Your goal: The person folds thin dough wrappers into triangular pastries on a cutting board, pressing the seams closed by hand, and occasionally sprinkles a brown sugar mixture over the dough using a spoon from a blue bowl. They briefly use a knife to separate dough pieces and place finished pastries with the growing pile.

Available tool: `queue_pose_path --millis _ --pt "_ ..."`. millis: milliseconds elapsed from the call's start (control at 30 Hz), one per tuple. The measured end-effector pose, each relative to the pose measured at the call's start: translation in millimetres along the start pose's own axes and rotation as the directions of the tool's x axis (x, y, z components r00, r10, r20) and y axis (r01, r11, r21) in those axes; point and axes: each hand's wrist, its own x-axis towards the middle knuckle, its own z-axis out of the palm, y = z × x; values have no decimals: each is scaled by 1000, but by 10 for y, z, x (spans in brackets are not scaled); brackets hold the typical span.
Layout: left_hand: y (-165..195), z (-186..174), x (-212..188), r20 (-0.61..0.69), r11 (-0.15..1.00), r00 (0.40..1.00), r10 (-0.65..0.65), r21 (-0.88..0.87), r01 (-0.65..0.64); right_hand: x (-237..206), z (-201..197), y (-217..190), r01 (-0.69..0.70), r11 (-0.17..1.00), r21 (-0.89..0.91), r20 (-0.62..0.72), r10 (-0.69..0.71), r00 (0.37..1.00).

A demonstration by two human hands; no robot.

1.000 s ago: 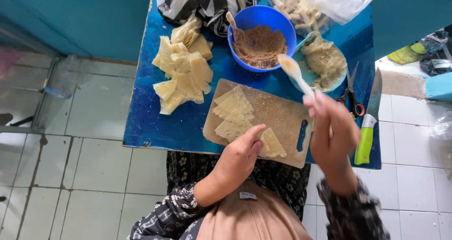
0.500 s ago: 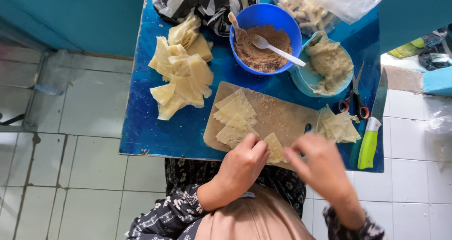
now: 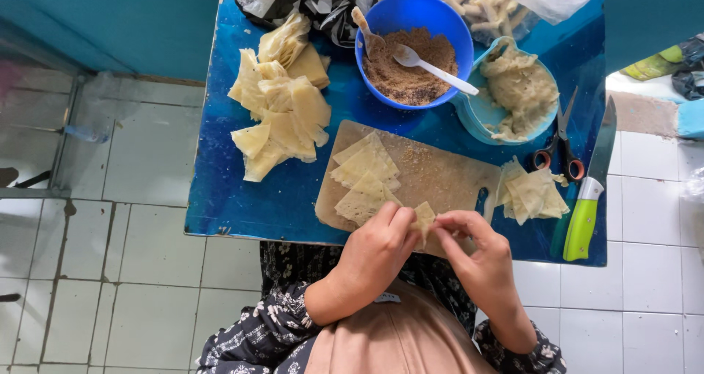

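Both hands meet at the near edge of a wooden cutting board (image 3: 440, 174). My left hand (image 3: 380, 243) and my right hand (image 3: 473, 248) pinch one pale dough wrapper (image 3: 424, 217) between their fingertips. Several more square wrappers (image 3: 363, 177) lie on the board's left part. Behind the board a blue bowl (image 3: 381, 18) holds brown crumbly filling and a white plastic spoon (image 3: 433, 66).
The blue table (image 3: 279, 198) also carries a heap of folded wrappers (image 3: 282, 117), a light blue bowl of pale mash (image 3: 519, 86), a small wrapper stack (image 3: 532, 194), scissors (image 3: 559, 148), a green-handled knife (image 3: 590, 191) and bags at the back. White tiled floor surrounds it.
My right hand put the white spoon back into the blue bowl and came down to the board's near edge. Both hands now grip the same wrapper.
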Motion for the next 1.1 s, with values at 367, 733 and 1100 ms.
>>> queue_pose_path --millis 367,733,1100 --pt "27 -135 14 24 987 987 158 38 -158 4 -47 -140 460 822 -337 162 -430 888" --pt "-28 -405 49 187 887 902 389 188 -422 -133 91 6 289 922 -258 -68 -316 946" --pt "-33 -213 210 154 974 971 181 106 -199 -83 92 -58 420 823 -383 6 -452 892"
